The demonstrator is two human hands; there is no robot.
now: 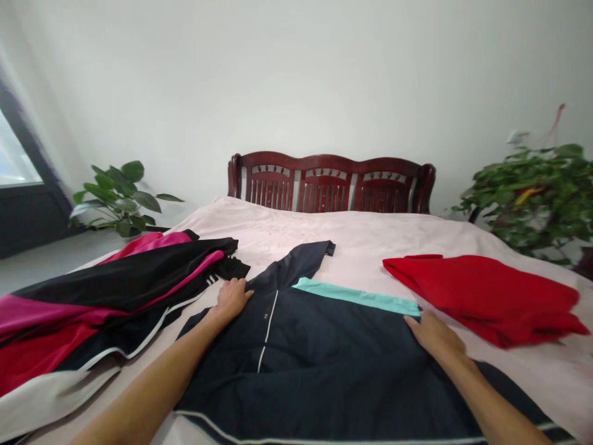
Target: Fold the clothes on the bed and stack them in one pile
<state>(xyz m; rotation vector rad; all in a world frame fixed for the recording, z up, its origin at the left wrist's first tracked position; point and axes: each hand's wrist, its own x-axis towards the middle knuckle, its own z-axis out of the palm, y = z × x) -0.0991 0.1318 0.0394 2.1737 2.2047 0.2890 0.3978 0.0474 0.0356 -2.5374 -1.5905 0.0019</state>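
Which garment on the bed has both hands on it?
The dark navy jacket with the teal stripe, in the middle: left hand and right hand rest flat on it. The red garment and black-and-pink pile lie untouched.

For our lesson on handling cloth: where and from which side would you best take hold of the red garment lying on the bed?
Probably by the near-left corner of the red garment, coming from the side of the right hand. It lies folded and flat on the bed, and that corner points toward the navy jacket, free of anything on top.
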